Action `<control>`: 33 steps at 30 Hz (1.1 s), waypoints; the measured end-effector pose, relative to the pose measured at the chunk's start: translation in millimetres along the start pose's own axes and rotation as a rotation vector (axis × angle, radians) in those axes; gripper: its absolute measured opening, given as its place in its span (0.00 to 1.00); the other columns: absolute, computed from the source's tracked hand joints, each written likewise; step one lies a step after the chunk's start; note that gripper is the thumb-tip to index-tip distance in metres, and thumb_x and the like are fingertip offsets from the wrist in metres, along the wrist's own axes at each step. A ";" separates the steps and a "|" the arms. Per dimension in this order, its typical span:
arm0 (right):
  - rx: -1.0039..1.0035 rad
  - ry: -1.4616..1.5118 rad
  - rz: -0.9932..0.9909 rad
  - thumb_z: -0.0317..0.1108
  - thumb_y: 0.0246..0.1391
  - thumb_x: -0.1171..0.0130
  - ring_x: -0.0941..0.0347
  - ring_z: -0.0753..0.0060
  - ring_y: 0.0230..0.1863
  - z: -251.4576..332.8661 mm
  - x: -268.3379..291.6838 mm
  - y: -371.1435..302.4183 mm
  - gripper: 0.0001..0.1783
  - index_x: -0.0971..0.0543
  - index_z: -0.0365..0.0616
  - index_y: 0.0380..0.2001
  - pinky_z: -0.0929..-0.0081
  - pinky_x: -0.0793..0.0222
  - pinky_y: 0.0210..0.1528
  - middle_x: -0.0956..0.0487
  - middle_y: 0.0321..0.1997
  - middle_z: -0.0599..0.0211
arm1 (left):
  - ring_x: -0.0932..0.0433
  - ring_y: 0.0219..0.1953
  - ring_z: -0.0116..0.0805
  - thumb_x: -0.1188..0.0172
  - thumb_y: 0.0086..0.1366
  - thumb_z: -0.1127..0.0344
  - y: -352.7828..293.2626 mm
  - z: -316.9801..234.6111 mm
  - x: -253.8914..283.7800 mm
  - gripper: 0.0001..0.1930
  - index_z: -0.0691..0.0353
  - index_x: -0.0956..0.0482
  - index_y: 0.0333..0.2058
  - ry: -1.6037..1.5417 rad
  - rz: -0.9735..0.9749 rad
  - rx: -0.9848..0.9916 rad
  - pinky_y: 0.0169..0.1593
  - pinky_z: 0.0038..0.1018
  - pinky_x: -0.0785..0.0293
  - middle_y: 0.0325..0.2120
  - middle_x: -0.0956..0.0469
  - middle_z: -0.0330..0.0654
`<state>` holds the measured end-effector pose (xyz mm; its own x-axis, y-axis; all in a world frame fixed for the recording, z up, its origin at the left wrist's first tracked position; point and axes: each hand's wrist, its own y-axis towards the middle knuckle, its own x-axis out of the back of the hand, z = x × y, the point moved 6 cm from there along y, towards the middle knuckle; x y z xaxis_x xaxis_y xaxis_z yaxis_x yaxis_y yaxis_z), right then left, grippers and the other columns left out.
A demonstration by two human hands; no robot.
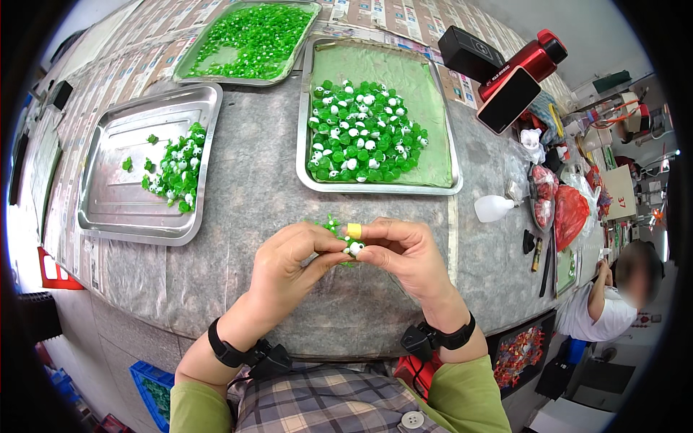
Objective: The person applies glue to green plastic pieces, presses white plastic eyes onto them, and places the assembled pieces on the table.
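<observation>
Over the near middle of the table my two hands meet at the fingertips. Pinched between them is a small green figure (355,248) with a white, dark-spotted head. My left hand (292,256) grips its left side with thumb and forefinger. On the other side my right hand (409,254) closes thumb and forefinger on it, with yellow tape (354,231) round the index fingertip. Just beyond the fingers lie a few more green pieces (331,222), partly hidden by the hands.
A metal tray (307,173) of green-and-white pieces stands ahead. Another metal tray (108,209) with fewer figures is at left; a third tray (180,65) of green parts sits behind. To the right are a phone (509,99), a white squeeze bottle (494,208) and a seated person (599,310).
</observation>
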<state>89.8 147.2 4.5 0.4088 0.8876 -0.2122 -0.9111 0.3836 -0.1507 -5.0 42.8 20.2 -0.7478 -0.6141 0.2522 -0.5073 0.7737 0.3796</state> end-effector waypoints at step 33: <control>0.130 -1.341 -0.049 0.31 0.41 0.44 0.31 0.58 0.30 -0.1 29.2 7.7 0.07 0.28 0.40 0.25 0.66 0.36 0.32 0.29 0.24 0.60 | 0.30 0.36 0.24 0.44 0.54 0.73 6.8 26.0 32.6 0.08 0.65 0.27 0.34 -0.078 -0.189 0.225 0.40 0.19 0.34 0.33 0.29 0.38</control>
<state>94.7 176.0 -2.9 0.1432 0.4066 0.9023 -0.9259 0.3771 -0.0230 -43.9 32.1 7.9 -0.6570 -0.7437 0.1235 -0.7165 0.6670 0.2045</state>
